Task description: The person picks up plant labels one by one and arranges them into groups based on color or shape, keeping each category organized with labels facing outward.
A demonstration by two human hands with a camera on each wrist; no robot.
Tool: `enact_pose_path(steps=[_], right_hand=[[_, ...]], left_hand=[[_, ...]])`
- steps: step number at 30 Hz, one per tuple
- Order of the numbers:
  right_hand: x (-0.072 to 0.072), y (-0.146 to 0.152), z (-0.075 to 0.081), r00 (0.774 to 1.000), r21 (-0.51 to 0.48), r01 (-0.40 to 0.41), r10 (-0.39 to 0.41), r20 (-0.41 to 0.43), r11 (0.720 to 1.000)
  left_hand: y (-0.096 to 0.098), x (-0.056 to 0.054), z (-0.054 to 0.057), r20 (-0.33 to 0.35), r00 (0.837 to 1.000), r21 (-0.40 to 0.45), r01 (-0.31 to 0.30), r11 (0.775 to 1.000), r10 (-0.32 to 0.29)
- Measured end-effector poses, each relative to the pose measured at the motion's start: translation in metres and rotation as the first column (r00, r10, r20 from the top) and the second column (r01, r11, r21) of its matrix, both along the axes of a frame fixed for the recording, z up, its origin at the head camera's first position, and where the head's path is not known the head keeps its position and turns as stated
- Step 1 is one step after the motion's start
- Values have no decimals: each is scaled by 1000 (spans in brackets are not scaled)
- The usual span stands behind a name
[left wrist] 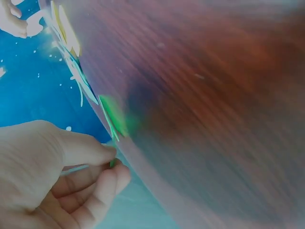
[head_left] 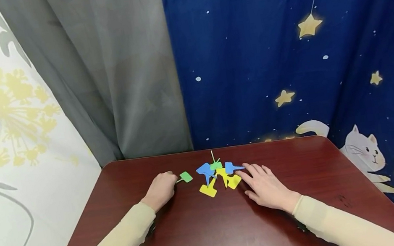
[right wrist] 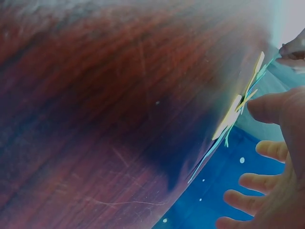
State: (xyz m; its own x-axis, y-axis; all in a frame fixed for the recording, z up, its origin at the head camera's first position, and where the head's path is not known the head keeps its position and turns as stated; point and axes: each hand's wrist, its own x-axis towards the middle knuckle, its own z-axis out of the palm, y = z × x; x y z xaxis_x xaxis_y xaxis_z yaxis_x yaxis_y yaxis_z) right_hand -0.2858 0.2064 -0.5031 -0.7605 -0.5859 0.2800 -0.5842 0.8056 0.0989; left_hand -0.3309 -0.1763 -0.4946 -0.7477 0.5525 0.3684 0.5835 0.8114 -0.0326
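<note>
In the head view my left hand pinches the thin stem of a green T-shaped plant label, whose flat head points toward a small pile. The left wrist view shows the stem between thumb and fingertips of that hand. In the pile overlap blue labels, yellow labels and green labels. My right hand lies at the pile's right side with its fingers spread. Its fingertips are beside a blue label and a yellow label; whether they touch is unclear.
The dark red wooden table spreads toward me, its far edge just behind the labels. Behind it hang a grey curtain and a blue starry curtain. A patterned white surface stands at the left.
</note>
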Motion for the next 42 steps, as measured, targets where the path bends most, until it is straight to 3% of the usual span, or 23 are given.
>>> enact_pose_path(steps=[9, 16, 23, 32, 42], right_hand=[[-1, 1, 2, 1000, 38, -4, 4, 1, 999], [0, -2, -1, 1000, 57, -7, 5, 30, 998], [1, -1, -1, 999, 79, -10, 7, 32, 997], [0, 8, 2, 999, 100, -21, 18, 32, 995], [-1, 9, -3, 998, 82, -69, 68, 15, 994]], left_hand=[[-34, 27, 5, 5, 996, 76, -88, 993, 88], [-57, 41, 10, 3, 989, 70, -150, 986, 150], [-76, 51, 10, 54, 974, 95, -226, 969, 222], [-91, 67, 8, 89, 958, 132, -282, 950, 272], [-90, 82, 5, 166, 937, 126, -330, 936, 308]])
